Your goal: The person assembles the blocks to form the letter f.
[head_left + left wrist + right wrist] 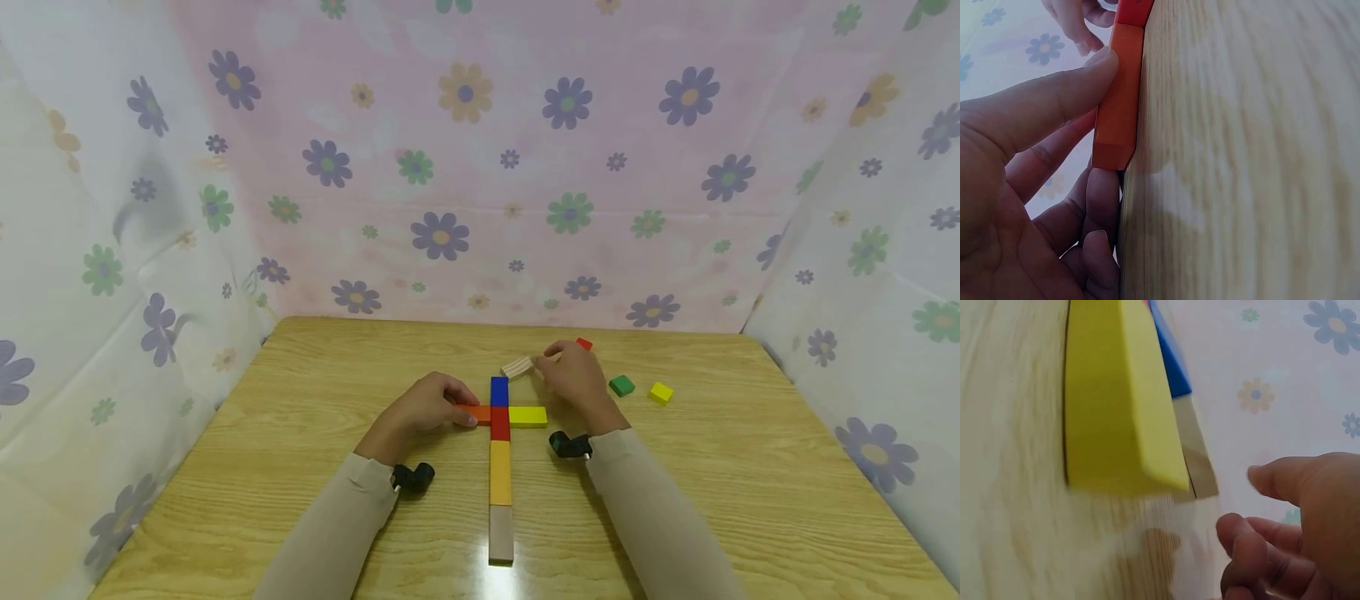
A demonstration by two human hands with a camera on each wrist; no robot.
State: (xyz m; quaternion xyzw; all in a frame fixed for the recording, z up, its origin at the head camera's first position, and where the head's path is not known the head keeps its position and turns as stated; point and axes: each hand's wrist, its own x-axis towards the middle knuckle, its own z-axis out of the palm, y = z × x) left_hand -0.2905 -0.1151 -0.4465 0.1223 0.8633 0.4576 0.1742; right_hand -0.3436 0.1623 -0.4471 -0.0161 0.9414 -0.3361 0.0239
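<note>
On the table lies a cross-shaped row of flat blocks. My left hand (pixel 429 407) pinches the orange block (pixel 1119 94), the cross's left arm, between thumb and fingers. That block's inner end meets the red block (pixel 500 424) at the centre. A yellow block (pixel 528 417) forms the right arm, and a blue block (pixel 499 391) sits above the red one. Just beyond the blue block, a plain wooden block (pixel 517 367) lies at a slant. Beside its right end is my right hand (pixel 576 379), thumb and fingers apart with nothing between them in the right wrist view.
Below the red block run a light-orange block (pixel 500 473) and a greyish-brown block (pixel 501 534). Right of my right hand lie a green block (pixel 622 385) and a small yellow block (pixel 661 393). Behind that hand a small red block (pixel 584 344) shows partly. Flowered cloth surrounds the table.
</note>
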